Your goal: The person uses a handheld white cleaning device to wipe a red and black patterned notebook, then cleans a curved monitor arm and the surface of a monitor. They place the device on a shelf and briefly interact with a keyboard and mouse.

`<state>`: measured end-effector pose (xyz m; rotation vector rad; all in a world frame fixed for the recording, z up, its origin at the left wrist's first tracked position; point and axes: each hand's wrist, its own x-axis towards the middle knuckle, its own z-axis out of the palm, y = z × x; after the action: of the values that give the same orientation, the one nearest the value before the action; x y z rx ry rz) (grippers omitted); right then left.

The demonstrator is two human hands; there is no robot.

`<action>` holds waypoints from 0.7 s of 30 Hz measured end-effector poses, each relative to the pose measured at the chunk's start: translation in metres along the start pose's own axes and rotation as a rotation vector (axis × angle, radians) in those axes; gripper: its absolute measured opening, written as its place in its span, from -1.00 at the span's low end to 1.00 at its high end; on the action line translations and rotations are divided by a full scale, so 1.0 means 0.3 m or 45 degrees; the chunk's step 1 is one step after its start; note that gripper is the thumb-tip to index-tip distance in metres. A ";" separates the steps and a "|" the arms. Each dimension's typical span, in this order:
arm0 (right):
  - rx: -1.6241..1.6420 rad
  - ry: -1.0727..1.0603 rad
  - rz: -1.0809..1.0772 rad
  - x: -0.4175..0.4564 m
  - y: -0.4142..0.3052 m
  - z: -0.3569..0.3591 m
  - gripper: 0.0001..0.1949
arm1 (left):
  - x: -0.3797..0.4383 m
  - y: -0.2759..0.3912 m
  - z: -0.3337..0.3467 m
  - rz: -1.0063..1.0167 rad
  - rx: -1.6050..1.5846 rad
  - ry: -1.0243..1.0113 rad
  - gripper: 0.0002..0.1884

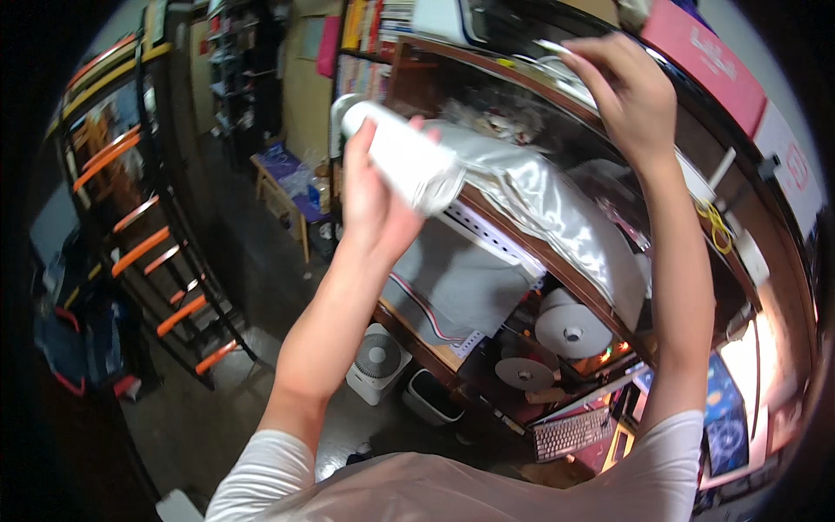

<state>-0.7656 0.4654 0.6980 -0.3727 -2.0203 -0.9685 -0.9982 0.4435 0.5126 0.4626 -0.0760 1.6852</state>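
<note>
My left hand (375, 202) is wrapped around a white cylindrical object (408, 156), tilted and blurred, so its exact kind is unclear. A pale curved rim shows at its upper end. Higher up on the right, my right hand (629, 98) pinches a thin white item (551, 46) between thumb and fingertips. Just below that item, a white cable (564, 73) lies on the upper shelf. Behind the cylinder, a shiny silver fabric cover (548, 189) is draped along a lower shelf of the wooden unit.
A pink box (704, 62) stands at the top right. Yellow-handled scissors (716, 227) hang near the shelf edge. White spools (573, 331) and a keyboard (574, 434) are lower down. A ladder with orange treads (140, 251) is at left; a white fan unit (377, 359) stands on the floor.
</note>
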 end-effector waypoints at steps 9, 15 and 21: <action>0.153 0.276 -0.225 -0.171 -0.141 0.019 -0.77 | 0.158 -0.081 0.132 0.169 -0.086 -0.032 -0.41; 0.140 0.281 -0.282 -0.222 -0.110 0.024 -0.75 | 0.162 -0.172 0.156 0.245 0.005 -0.062 -0.39; 0.134 0.288 -0.292 -0.246 -0.101 0.006 -0.76 | 0.143 -0.220 0.167 0.391 0.108 -0.057 -0.39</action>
<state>-0.7394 0.4532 0.6235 0.0272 -1.9238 -0.9894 -0.9259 0.4798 0.5593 0.5753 -0.1132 1.9851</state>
